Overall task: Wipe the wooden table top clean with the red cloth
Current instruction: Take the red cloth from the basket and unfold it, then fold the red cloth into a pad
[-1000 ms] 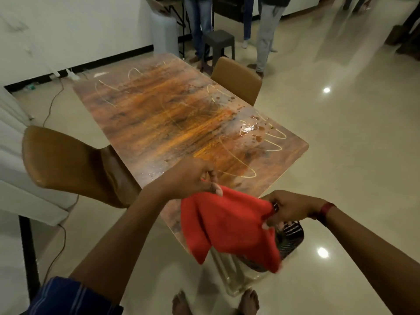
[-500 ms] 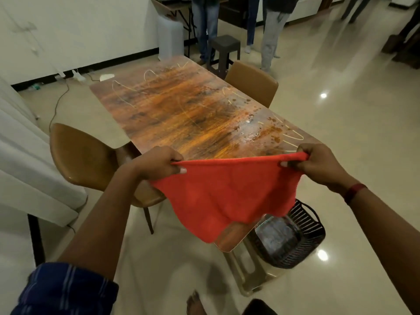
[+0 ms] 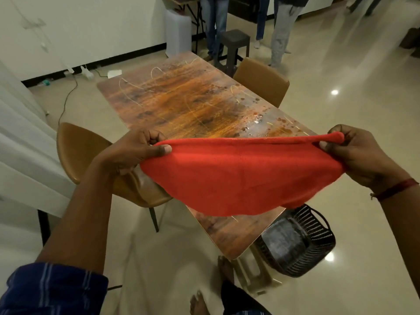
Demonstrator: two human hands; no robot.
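Note:
The red cloth [image 3: 241,176] is stretched out flat in the air over the near end of the wooden table [image 3: 181,103]. My left hand [image 3: 134,155] pinches its left corner and my right hand [image 3: 354,155] pinches its right corner. The cloth hangs in a shallow curve and hides part of the near table top. The table top shows wet drops and dark spots near its right side, and pale curved streaks across the wood.
A tan chair [image 3: 91,153] stands at the table's left side, another tan chair [image 3: 261,80] at its right. A black slatted basket [image 3: 302,246] sits on the floor by the near corner. A dark stool [image 3: 234,46] and standing people are beyond the far end.
The bunched cloth has been pulled open between my hands and now spans wide. My hands have moved apart and the view has come closer to the table.

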